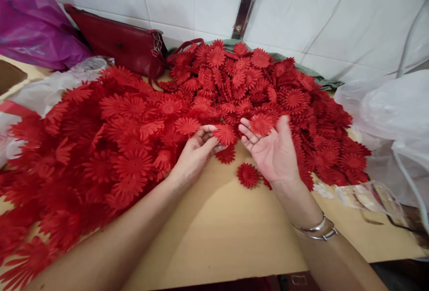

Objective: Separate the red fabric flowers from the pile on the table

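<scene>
Head view: left hand (194, 157), fingers pinched together on one red fabric flower (225, 133) held just above the desk (217, 228); right hand (273, 152), palm up, fingers spread apart, a second red flower (260, 124) lying loose on the fingertips, silver bangles (317, 229) at the wrist. Large-flower heap (100, 148) to the left and small-flower heap (254, 81) behind and to the right, two single flowers (248, 175) flat on the desk between the hands. Dark red handbag (124, 45) against the tiled wall (301, 9), purple bag (30, 23) far left, clear plastic bags (395, 121) right.
</scene>
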A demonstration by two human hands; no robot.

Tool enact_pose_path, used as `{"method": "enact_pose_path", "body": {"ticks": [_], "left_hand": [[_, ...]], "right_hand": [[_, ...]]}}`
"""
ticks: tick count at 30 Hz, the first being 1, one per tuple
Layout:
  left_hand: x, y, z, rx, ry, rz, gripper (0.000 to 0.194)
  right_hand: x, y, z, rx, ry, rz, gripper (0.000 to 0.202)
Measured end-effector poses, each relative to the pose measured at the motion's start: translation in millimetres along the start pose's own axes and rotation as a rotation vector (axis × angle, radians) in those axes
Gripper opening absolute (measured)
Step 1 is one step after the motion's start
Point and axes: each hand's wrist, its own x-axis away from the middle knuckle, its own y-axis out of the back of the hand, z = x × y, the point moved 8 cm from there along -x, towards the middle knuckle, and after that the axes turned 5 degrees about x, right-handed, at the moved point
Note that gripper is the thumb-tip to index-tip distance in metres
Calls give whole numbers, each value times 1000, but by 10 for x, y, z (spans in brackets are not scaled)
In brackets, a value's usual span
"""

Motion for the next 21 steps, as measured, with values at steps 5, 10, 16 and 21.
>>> {"method": "enact_pose_path", "body": {"ticks": [5, 10, 16, 21], "left_hand": [[-5, -10, 10, -11, -14, 19, 33], [22, -93, 25, -166, -8, 109, 28], [49, -118, -26, -259, -67, 137, 28], [35, -92, -7, -155, -50, 116, 29]], "right_hand": [[34, 164, 298, 215, 383, -169, 14], [340, -329, 429, 646, 624, 110, 49], [500, -559, 248, 1112, 731, 240, 52], [318, -318, 261, 1163, 725, 39, 17]]}}
